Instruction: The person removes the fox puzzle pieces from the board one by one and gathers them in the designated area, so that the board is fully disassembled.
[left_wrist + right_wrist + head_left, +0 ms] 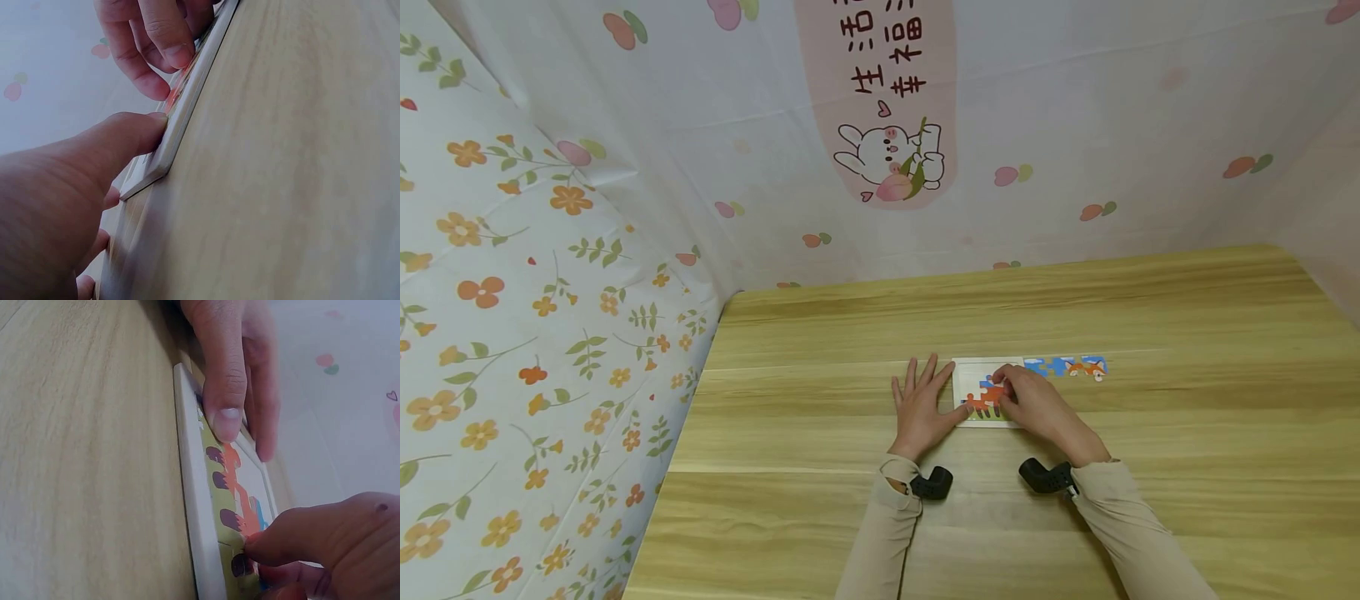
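Observation:
A white-rimmed puzzle tray (987, 424) lies on the table, partly filled with jigsaw pieces (240, 494) that show orange legs with dark feet on green ground. My left hand (921, 417) spreads its fingers over the tabletop beside the tray, its thumb (226, 422) pressing on the tray's near left corner. Over the right part of the tray, my right hand (1037, 406) curls its fingers and pinches a puzzle piece at the edge of the assembled picture. That piece is mostly hidden behind the fingers.
Loose puzzle pieces (1086, 367), blue and fox-faced, lie in a row to the right of the tray's far edge. The wooden table (820, 358) meets a patterned cloth (737, 167) at the back. Black wrist cameras sit on both wrists.

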### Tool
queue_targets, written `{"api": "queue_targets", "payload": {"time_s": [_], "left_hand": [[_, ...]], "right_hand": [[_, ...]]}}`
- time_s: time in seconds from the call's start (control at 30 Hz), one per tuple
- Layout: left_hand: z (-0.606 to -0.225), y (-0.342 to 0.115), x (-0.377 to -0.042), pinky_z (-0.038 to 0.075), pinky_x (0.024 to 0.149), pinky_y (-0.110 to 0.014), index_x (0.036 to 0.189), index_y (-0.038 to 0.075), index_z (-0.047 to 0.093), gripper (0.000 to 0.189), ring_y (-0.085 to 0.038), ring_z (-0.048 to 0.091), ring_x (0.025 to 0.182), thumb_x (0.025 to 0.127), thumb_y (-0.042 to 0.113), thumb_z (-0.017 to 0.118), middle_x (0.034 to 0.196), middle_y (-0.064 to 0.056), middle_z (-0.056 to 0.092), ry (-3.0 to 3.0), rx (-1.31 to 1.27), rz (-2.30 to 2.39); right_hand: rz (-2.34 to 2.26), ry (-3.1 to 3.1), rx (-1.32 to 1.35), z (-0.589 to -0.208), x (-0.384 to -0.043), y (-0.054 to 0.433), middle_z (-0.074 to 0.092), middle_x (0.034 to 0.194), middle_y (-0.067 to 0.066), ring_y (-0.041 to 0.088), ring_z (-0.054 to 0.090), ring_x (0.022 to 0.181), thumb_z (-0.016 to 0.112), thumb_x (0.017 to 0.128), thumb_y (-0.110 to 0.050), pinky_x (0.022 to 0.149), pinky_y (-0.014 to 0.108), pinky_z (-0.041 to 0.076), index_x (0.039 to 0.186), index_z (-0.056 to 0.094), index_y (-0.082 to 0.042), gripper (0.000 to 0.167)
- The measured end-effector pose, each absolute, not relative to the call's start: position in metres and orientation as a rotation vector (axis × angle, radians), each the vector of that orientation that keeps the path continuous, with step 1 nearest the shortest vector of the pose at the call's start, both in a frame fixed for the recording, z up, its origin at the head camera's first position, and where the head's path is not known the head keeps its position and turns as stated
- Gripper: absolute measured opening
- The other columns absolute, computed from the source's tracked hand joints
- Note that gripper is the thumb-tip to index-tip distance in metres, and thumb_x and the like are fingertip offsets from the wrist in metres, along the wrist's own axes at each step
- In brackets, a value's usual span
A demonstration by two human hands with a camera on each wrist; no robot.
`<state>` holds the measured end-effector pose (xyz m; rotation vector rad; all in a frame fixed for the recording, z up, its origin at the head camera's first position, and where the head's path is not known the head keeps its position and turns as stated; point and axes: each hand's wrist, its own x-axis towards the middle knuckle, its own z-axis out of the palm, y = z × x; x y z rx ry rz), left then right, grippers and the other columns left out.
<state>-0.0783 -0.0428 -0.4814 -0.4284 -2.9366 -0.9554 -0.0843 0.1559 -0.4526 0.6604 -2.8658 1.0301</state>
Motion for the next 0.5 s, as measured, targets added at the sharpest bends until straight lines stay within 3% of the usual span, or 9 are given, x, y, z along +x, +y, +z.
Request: {"api": "queue_targets", "payload": {"time_s": [0.5], "left_hand": [[-0.4812,-0.0423,-0.0779,0.003,0.105,-0.062,0.139,0.018,0.047,0.066,-0.032,0.011,0.139,0.081,0.043,0.066,0.149,-0.007,0.03,-2.933,-0.428,-0.937]], "right_hand": [[1.142,-2.906,0.637,-0.4498,-0.0864,0.1553,0.048,0.069,0.001,0.014,0.041,0.06,0.058,0.078,0.01,0.055,0.03,0.036,0.095,0.057,0.006,0.017]]}}
